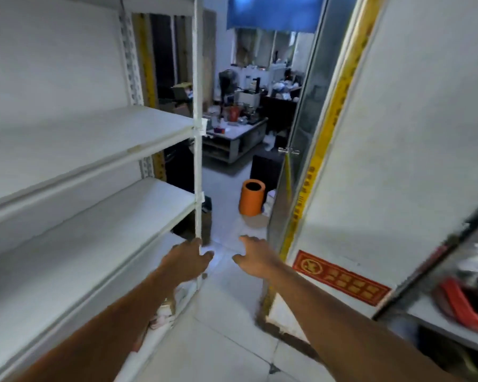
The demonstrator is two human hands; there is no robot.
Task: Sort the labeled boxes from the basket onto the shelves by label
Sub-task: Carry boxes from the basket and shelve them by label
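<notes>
White metal shelves point(89, 133) fill the left of the view, and their boards look bare. My left hand point(188, 260) reaches forward beside the shelf unit's front post point(197, 133), fingers relaxed and holding nothing. My right hand point(255, 256) stretches out over the aisle floor, fingers spread and empty. No basket and no labeled boxes show clearly; some small packets point(163, 312) lie on the lowest shelf under my left forearm.
A white panel with a yellow strip point(384, 133) and a red sticker point(340, 277) walls the right side. An orange cylinder bin point(251, 197) stands on the floor ahead. Beyond it is a cluttered room with a low table point(236, 133). A second shelf with red items point(464, 301) sits far right.
</notes>
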